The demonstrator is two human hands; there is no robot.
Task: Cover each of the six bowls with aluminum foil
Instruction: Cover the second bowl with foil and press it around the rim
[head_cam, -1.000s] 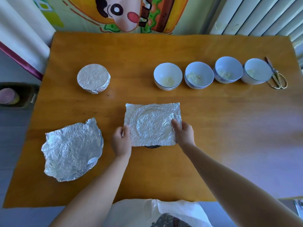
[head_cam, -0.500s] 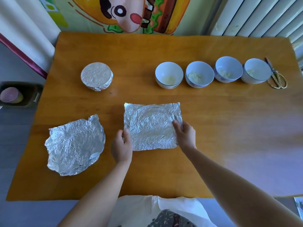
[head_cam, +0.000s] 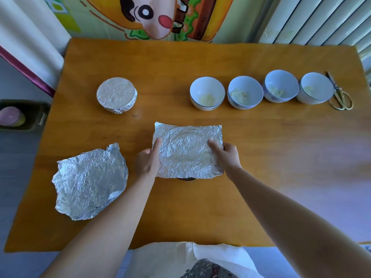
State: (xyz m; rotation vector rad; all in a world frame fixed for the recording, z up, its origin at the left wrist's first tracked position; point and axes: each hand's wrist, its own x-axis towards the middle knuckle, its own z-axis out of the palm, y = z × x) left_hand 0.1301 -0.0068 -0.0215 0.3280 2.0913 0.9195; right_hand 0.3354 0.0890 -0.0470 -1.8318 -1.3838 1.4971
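Observation:
A crumpled foil sheet (head_cam: 186,151) lies over a bowl in the middle of the table; only the bowl's dark base (head_cam: 186,178) shows under the near edge. My left hand (head_cam: 147,160) pinches the sheet's left edge, one digit lying on top. My right hand (head_cam: 225,155) pinches the right edge the same way. One bowl wrapped in foil (head_cam: 116,95) stands at the back left. Several uncovered white bowls (head_cam: 245,92) with pale food form a row at the back right.
A loose pile of crumpled foil (head_cam: 90,181) lies at the near left of the wooden table (head_cam: 281,157). Gold scissors (head_cam: 341,95) lie beside the rightmost bowl. A dark bin (head_cam: 22,115) sits off the table's left edge.
Both hands have slid from the sheet's near corners up to the middle of its left and right edges. The sheet stays over the bowl.

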